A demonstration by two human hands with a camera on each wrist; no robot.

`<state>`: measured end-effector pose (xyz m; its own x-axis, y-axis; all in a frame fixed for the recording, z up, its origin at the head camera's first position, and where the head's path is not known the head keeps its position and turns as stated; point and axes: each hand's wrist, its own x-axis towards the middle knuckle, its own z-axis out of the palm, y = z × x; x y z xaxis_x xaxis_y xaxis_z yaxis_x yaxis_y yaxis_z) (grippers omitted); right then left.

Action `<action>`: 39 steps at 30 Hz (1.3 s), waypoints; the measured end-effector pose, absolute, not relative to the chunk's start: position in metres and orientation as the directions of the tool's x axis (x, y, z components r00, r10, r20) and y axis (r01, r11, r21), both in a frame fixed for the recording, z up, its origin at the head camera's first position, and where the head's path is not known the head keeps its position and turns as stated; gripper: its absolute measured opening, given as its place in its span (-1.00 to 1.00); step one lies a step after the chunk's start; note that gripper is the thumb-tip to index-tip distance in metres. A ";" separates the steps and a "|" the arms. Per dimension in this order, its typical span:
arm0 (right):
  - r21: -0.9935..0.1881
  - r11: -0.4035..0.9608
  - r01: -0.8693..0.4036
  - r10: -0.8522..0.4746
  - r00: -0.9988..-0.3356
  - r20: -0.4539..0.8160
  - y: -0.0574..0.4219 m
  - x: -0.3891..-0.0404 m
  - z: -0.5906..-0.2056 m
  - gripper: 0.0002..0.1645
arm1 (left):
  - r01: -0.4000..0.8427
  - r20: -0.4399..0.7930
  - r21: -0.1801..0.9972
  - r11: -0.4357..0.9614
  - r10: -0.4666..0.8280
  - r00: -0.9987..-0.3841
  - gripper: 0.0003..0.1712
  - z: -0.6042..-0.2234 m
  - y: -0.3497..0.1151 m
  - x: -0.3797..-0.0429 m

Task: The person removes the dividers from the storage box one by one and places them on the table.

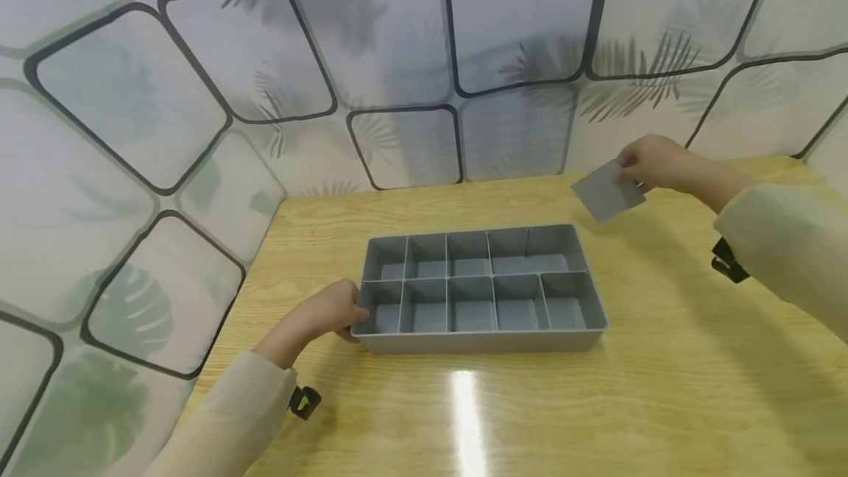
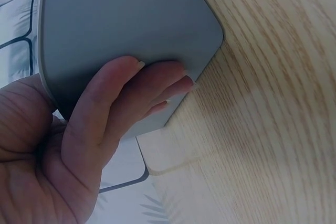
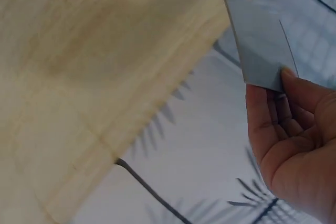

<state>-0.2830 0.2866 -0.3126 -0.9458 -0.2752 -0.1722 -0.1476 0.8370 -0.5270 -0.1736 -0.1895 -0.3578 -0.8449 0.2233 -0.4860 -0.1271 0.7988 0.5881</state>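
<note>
A grey divided organizer box sits on the wooden table, its inside split by thin partitions into two rows of compartments. In the far row, the rightmost compartment is wider than its neighbours. My left hand grips the box's left end, thumb over the rim and fingers against the outer wall. Beyond the far right corner of the box, my right hand holds a flat grey divider plate in the air. Thumb and fingers pinch the plate by one edge in the right wrist view.
The table reaches back to a patterned cloth backdrop with dark line shapes and leaf prints. More of this cloth hangs along the left side. A dark strap piece shows under the right sleeve.
</note>
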 end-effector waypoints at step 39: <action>-0.605 0.764 0.224 0.077 -0.963 -0.258 0.316 -0.310 -0.401 -0.51 | -0.083 -0.449 0.580 0.810 0.233 -0.862 -0.71 -0.360 -0.191 -0.170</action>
